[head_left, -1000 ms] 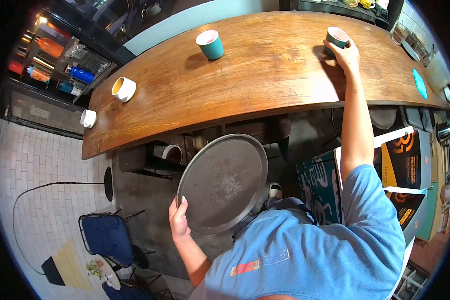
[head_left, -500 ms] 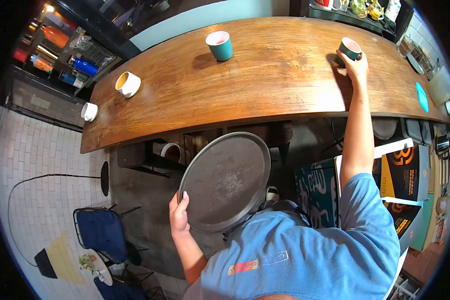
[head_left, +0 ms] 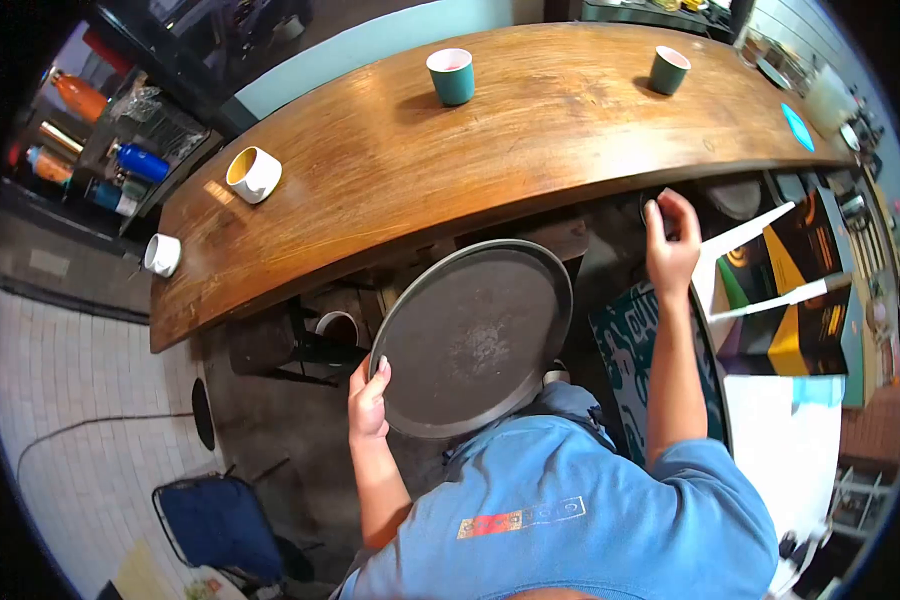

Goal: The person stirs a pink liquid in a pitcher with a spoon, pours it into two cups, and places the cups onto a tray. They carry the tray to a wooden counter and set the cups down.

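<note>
My left hand (head_left: 369, 401) grips the left edge of a round dark tray (head_left: 475, 338), which is tilted in front of my body. In the air before the wooden counter's front edge is my right hand (head_left: 673, 240), fingers curled, away from the cups; whether it holds anything small is hard to make out. A green cup (head_left: 668, 71) stands at the counter's right, another green cup (head_left: 452, 78) near its middle back. Toward the left are a white cup with a yellow inside (head_left: 255, 175) and a small white cup (head_left: 163, 255).
The long wooden counter (head_left: 370, 150) curves across the view. Stools stand under it, one (head_left: 260, 345) at the left. Decorated boxes (head_left: 790, 300) are at my right. A blue chair (head_left: 215, 525) stands lower left. A light-blue flat item (head_left: 797, 127) lies at the counter's right end.
My right hand has let go of the right green cup and drawn back toward me, off the counter. The view has shifted; my left hand still holds the tray.
</note>
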Motion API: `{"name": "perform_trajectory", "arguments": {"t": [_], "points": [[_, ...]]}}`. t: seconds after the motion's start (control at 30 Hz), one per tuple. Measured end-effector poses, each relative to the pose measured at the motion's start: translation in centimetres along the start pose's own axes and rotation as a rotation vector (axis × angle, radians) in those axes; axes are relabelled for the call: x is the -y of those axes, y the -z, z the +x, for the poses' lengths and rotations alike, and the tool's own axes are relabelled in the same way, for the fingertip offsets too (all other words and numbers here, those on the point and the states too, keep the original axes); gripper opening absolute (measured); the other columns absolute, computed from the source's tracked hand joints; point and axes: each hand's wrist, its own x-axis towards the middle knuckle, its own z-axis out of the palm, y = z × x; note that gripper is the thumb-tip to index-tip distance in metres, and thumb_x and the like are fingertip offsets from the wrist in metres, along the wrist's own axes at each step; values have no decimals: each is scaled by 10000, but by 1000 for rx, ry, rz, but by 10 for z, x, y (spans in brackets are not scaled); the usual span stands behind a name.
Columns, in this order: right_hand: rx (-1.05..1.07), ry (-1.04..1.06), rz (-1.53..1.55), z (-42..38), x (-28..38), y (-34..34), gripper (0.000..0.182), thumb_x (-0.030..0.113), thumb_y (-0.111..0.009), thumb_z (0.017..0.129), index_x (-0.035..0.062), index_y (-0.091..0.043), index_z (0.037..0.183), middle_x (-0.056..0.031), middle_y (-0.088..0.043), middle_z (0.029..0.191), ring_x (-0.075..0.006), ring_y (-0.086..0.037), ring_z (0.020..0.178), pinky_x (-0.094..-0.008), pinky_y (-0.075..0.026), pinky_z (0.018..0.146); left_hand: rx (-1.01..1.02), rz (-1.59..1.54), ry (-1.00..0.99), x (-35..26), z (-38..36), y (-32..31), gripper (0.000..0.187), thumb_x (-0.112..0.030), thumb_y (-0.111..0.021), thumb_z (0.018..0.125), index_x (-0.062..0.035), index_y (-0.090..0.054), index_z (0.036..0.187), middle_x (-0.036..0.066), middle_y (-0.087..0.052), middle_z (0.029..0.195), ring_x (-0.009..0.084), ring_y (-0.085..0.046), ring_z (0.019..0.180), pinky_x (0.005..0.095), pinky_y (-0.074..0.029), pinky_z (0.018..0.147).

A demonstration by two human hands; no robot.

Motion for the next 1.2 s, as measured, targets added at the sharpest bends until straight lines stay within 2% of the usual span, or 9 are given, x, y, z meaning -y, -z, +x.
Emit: {"name": "perform_trajectory", "arguments": {"t": [0.2,0.33,0.4,0.53,0.6,0.8,1.0,1.1,1.2], "points": [[250,-484,13,-163,12,42,318,216,-618,906,-2,-585,1135,-80,-646,995,-134,-595,894,-276,-466,821,266,-99,69,14,40,52,332,-188,-566,911,16,-582,1173,71,-621,1135,167,-557,1048,291,-392,938],[347,-761,57,-229,51,81,509,396,-381,1002,-31,-517,1242,-160,-578,1190,-200,-496,1159,-306,-361,992,413,-284,231,16,48,40,327,-190,-545,925,4,-570,1187,105,-624,1149,217,-587,1062,354,-446,932],[217,-933,54,-248,76,99,626,475,-331,997,-60,-461,1297,-162,-530,1279,-209,-453,1218,-308,-321,1031,523,-286,267,24,50,28,369,-224,-527,936,2,-536,1228,116,-596,1198,244,-574,1089,380,-442,946],[-96,-1008,260,-282,114,127,727,544,-314,977,-72,-381,1358,-152,-444,1377,-222,-393,1277,-326,-285,1066,744,-284,308,33,44,-10,457,-292,-485,961,-1,-464,1314,138,-537,1297,303,-547,1145,438,-434,974],[-343,-1046,747,-308,115,147,736,585,-313,956,-4,-324,1396,-126,-340,1465,-235,-333,1338,-363,-286,1097,825,-256,321,39,34,-31,459,-291,-479,964,-1,-459,1318,138,-535,1300,307,-546,1147,444,-432,976],[-752,-947,483,-382,163,235,721,582,-351,950,-15,-400,1350,-116,-441,1388,-219,-426,1263,-353,-326,1069,1087,-178,599,70,-32,-99,430,-259,-468,976,-2,-445,1319,126,-560,1259,267,-563,1121,404,-445,968],[-1192,-803,384,-497,242,349,702,554,-365,962,-67,-474,1272,-129,-520,1293,-205,-481,1191,-321,-354,1027,1361,140,661,105,-200,-153,393,-248,-471,979,-5,-459,1288,127,-575,1214,245,-585,1074,381,-481,917],[-1421,-820,310,-560,304,395,798,603,-408,924,-61,-370,1364,-125,-420,1399,-202,-389,1284,-328,-304,1074,1441,275,676,121,-301,-158,378,-235,-496,972,-13,-471,1277,111,-586,1183,216,-593,1037,358,-491,886],[-1662,-785,209,-655,337,434,798,602,-424,919,-61,-376,1360,-121,-426,1395,-198,-400,1273,-317,-302,1072,1564,407,672,150,-399,-158,357,-240,-515,967,-21,-502,1248,88,-601,1134,186,-601,987,331,-501,835]]}}
